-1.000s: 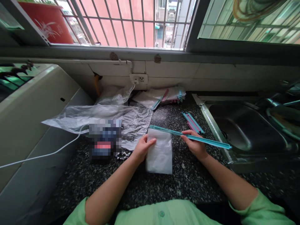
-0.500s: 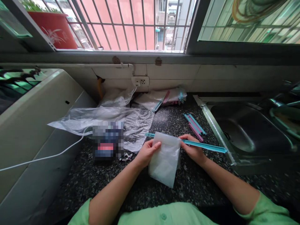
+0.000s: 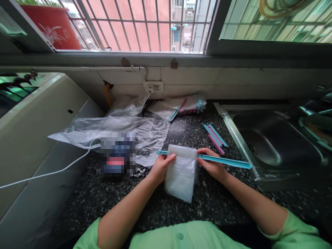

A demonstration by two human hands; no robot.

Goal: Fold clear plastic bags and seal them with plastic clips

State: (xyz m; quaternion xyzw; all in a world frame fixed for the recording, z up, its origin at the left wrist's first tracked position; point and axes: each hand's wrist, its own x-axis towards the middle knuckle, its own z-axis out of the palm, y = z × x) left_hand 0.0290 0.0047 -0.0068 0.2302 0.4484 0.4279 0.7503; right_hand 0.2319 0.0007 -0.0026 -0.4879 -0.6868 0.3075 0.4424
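Pinches the folded plastic bag (image 3: 181,178) above the table (image 3: 147,211), with the left hand (image 3: 160,168) at nine o'clock and the right hand (image 3: 213,166) at three, also gripping a blue strip (image 3: 225,161), middle hidden by the bag. Has, from the bag, a pixelated object (image 3: 118,157) between nine and ten, loose strips (image 3: 214,138) between one and two, a sink (image 3: 275,138) at two, clear sheeting (image 3: 153,140) between ten and eleven, and a bundle of bags (image 3: 178,105) at twelve. Shows, beyond, a wall socket (image 3: 153,87) between eleven and twelve.
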